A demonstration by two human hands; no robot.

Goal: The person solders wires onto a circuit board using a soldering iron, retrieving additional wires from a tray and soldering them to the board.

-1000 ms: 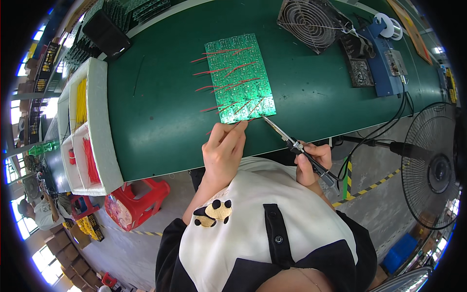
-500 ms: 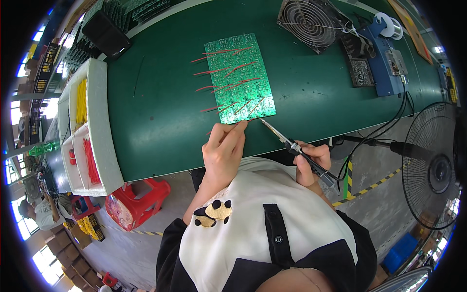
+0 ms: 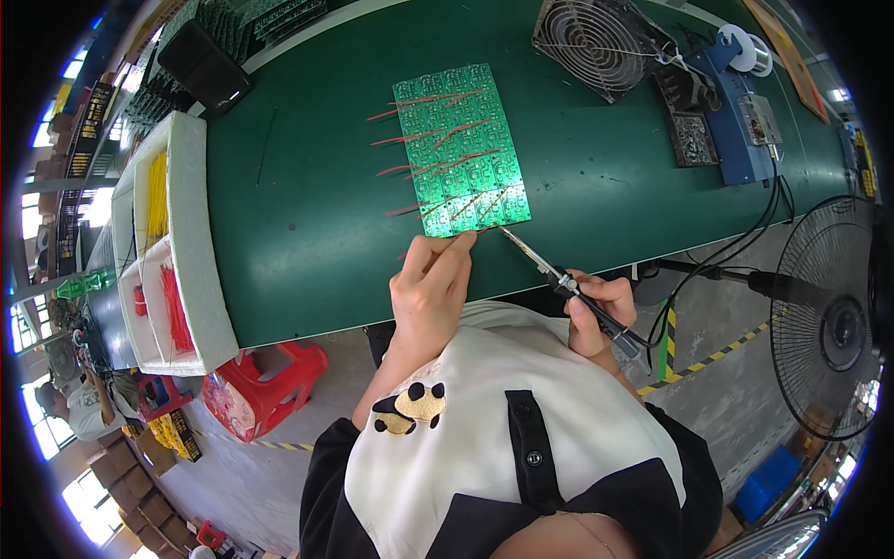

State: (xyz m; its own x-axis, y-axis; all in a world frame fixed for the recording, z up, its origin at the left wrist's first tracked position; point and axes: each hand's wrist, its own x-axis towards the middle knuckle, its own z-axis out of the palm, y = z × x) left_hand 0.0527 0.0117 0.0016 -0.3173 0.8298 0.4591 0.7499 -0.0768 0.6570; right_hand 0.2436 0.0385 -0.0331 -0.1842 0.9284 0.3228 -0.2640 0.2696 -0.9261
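A green panel of circuit boards (image 3: 467,154) lies on the green bench, with several red wires (image 3: 433,133) across it, some reaching past its left edge. Just below its near edge, my left hand (image 3: 430,289) is closed in a pinch on a thin red wire (image 3: 488,228). One end of that wire sticks out toward the panel, the other pokes out left of my hand. My right hand (image 3: 601,312) grips a soldering iron (image 3: 565,281) with a black handle. The iron's metal tip is close to the panel's near edge, beside the wire end; whether they touch is too small to tell.
A white foam box (image 3: 219,307) at the left holds yellow wires (image 3: 157,196) and red wires (image 3: 175,307). At the back right are a square fan (image 3: 596,42), a blue soldering station (image 3: 736,112) and a solder spool (image 3: 742,48). Black cables (image 3: 773,200) trail over the bench's edge.
Almost nothing differs. The whole picture has shifted very slightly; both hands keep their holds, and the iron's tip stays by the panel's near edge.
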